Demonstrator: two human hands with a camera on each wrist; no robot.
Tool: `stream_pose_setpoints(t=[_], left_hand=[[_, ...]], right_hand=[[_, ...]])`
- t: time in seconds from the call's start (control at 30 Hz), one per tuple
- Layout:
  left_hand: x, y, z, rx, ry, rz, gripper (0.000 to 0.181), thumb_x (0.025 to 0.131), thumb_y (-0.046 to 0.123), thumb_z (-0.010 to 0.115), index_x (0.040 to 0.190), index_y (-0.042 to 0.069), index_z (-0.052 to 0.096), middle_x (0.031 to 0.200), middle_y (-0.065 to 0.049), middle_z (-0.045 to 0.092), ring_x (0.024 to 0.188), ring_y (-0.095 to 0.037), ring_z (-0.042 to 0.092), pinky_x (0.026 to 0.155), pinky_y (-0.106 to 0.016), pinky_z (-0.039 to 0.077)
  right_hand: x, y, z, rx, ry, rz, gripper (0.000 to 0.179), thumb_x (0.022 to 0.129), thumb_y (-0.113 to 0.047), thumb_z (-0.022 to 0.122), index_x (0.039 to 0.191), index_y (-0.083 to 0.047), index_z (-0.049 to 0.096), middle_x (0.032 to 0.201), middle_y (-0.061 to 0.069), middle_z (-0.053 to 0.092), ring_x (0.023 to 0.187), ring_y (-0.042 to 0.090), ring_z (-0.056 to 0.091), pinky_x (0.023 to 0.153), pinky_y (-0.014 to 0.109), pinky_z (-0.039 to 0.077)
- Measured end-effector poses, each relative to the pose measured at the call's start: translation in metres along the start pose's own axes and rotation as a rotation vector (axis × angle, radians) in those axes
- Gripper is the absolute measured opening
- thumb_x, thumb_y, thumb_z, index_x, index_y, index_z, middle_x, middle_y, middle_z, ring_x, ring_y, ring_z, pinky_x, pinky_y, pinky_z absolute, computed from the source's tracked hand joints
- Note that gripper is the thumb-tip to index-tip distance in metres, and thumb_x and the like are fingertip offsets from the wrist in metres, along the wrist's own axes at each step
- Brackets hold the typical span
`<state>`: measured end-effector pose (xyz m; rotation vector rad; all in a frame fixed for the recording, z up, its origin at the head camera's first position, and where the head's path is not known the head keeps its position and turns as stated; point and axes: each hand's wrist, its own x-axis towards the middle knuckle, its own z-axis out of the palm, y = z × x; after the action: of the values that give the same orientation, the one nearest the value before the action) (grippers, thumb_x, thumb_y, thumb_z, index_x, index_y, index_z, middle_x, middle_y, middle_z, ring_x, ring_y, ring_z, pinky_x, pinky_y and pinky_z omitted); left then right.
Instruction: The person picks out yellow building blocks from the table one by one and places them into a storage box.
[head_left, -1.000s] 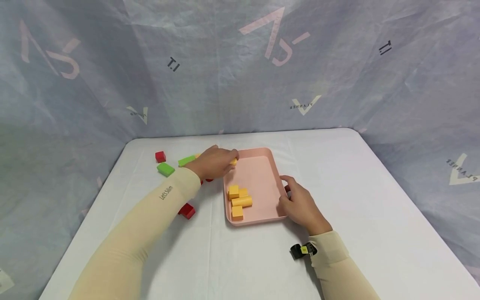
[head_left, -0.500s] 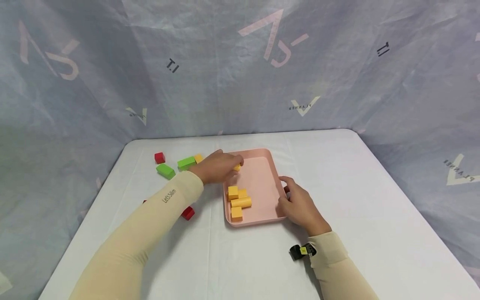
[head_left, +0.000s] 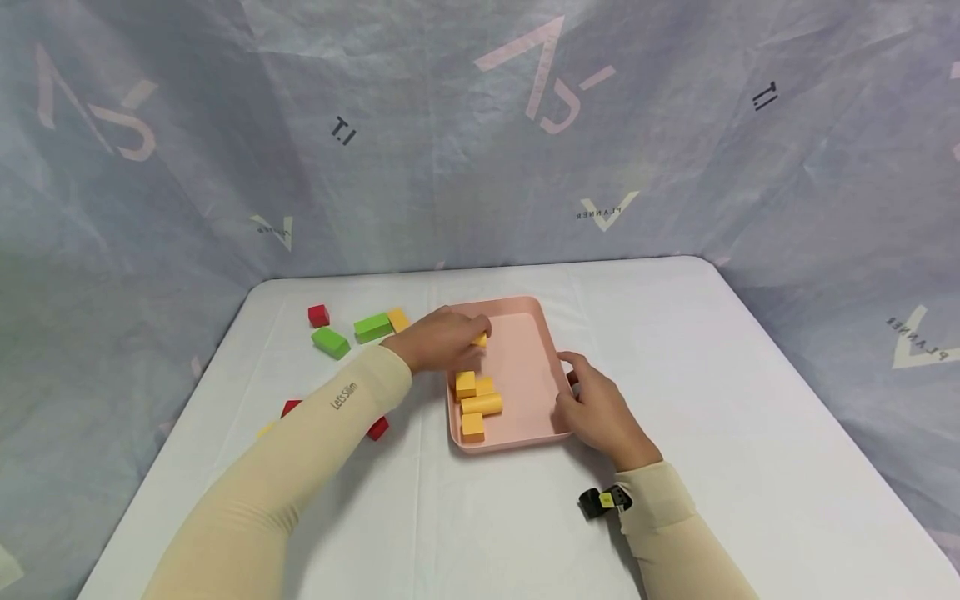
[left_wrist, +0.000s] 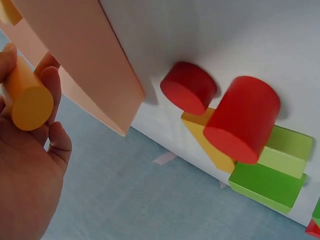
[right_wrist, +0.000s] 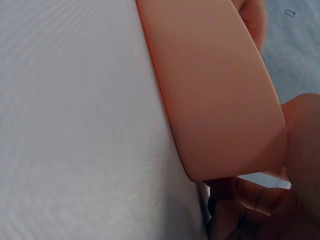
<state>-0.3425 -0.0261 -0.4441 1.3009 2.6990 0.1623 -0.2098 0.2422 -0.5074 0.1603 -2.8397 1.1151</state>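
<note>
One yellow cylinder (left_wrist: 32, 107) is being gripped between the fingers and thumb of my left hand (head_left: 444, 340), above the left part of the pink tray (head_left: 528, 367). My right hand (head_left: 603, 408) is clamping the tray's right wall; the two hands are working apart. Nearer to me than my left hand, a second yellow cylinder (head_left: 482, 404) is lying in the tray, between a far yellow block (head_left: 466, 383) and a near yellow block (head_left: 472, 427). Close to my left hand, outside the tray, a short red cylinder (left_wrist: 187, 89) and a larger red cylinder (left_wrist: 243, 120) are resting on the worktop (head_left: 675, 358). Farther left of that hand, a green block (head_left: 372, 327), a second green block (head_left: 331, 342) and a red cube (head_left: 318, 316) are lying.
</note>
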Motion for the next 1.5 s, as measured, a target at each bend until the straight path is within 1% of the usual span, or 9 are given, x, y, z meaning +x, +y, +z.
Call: stream_pose_setpoints(t=[0.07, 0.17, 0.27, 0.37, 0.5, 0.73, 0.9, 1.17, 1.5], left_hand=[[0.001, 0.001, 0.001, -0.003, 0.0, 0.009, 0.033, 0.101, 0.033, 0.067, 0.128, 0.016, 0.058, 0.081, 0.01, 0.063, 0.081, -0.013, 0.059, 0.097, -0.032, 0.048], [0.002, 0.002, 0.004, 0.006, -0.01, 0.017, 0.033, 0.101, 0.035, 0.067, 0.127, 0.018, 0.058, 0.079, 0.01, 0.063, 0.079, -0.012, 0.059, 0.103, -0.034, 0.045], [0.004, 0.002, 0.006, 0.015, -0.021, 0.02, 0.034, 0.101, 0.035, 0.067, 0.129, 0.018, 0.059, 0.085, 0.011, 0.067, 0.08, -0.011, 0.06, 0.109, -0.037, 0.042], [0.005, 0.003, 0.009, 0.009, -0.031, 0.013, 0.034, 0.102, 0.035, 0.066, 0.131, 0.019, 0.058, 0.093, 0.013, 0.068, 0.083, -0.009, 0.061, 0.104, -0.035, 0.046], [0.006, 0.004, 0.012, -0.026, -0.044, 0.011, 0.031, 0.103, 0.034, 0.064, 0.13, 0.019, 0.058, 0.093, 0.013, 0.066, 0.083, -0.009, 0.061, 0.09, -0.031, 0.05], [0.005, 0.006, 0.015, -0.018, -0.065, 0.013, 0.021, 0.103, 0.036, 0.061, 0.12, 0.025, 0.057, 0.086, 0.015, 0.064, 0.081, -0.007, 0.06, 0.092, -0.037, 0.04], [0.004, 0.008, 0.016, -0.018, -0.065, 0.014, 0.015, 0.104, 0.034, 0.06, 0.115, 0.026, 0.056, 0.083, 0.013, 0.063, 0.08, -0.008, 0.06, 0.093, -0.038, 0.039], [0.004, 0.01, 0.016, -0.04, -0.064, 0.021, 0.011, 0.104, 0.032, 0.06, 0.11, 0.022, 0.059, 0.08, 0.01, 0.06, 0.078, -0.009, 0.059, 0.088, -0.037, 0.04], [0.003, 0.01, 0.016, -0.036, -0.065, 0.031, 0.011, 0.105, 0.031, 0.058, 0.111, 0.021, 0.06, 0.088, 0.01, 0.061, 0.083, -0.008, 0.057, 0.088, -0.033, 0.043]], right_hand=[[0.0, 0.0, 0.0, 0.002, -0.001, 0.001, 0.062, 0.094, -0.014, 0.053, 0.154, -0.016, 0.042, 0.108, 0.003, 0.067, 0.074, 0.013, 0.062, 0.07, 0.033, 0.05], [0.0, 0.0, 0.0, 0.006, -0.004, 0.002, 0.062, 0.094, -0.013, 0.053, 0.154, -0.016, 0.041, 0.108, 0.004, 0.067, 0.074, 0.013, 0.062, 0.07, 0.033, 0.05], [0.0, 0.0, 0.0, 0.009, -0.005, 0.004, 0.062, 0.093, -0.013, 0.053, 0.154, -0.016, 0.041, 0.107, 0.003, 0.067, 0.074, 0.013, 0.062, 0.07, 0.033, 0.05], [0.0, 0.0, 0.0, 0.014, -0.005, 0.008, 0.062, 0.093, -0.013, 0.053, 0.154, -0.016, 0.041, 0.107, 0.003, 0.067, 0.075, 0.014, 0.063, 0.069, 0.033, 0.05], [0.0, 0.0, 0.0, 0.02, -0.004, 0.01, 0.062, 0.093, -0.013, 0.053, 0.154, -0.016, 0.041, 0.108, 0.004, 0.067, 0.075, 0.013, 0.063, 0.069, 0.034, 0.05], [0.001, 0.001, 0.0, 0.018, -0.008, 0.009, 0.062, 0.093, -0.013, 0.053, 0.154, -0.016, 0.041, 0.108, 0.004, 0.067, 0.075, 0.013, 0.063, 0.07, 0.033, 0.051], [0.001, 0.0, 0.0, 0.014, -0.007, 0.01, 0.062, 0.094, -0.013, 0.053, 0.155, -0.015, 0.041, 0.109, 0.005, 0.068, 0.075, 0.013, 0.063, 0.069, 0.033, 0.05], [0.001, 0.001, 0.0, 0.025, -0.012, 0.012, 0.063, 0.093, -0.012, 0.052, 0.155, -0.016, 0.041, 0.109, 0.005, 0.068, 0.075, 0.013, 0.063, 0.069, 0.033, 0.05], [0.001, 0.002, 0.001, 0.015, -0.009, 0.001, 0.063, 0.093, -0.013, 0.052, 0.155, -0.016, 0.04, 0.108, 0.003, 0.067, 0.075, 0.013, 0.063, 0.069, 0.033, 0.05]])
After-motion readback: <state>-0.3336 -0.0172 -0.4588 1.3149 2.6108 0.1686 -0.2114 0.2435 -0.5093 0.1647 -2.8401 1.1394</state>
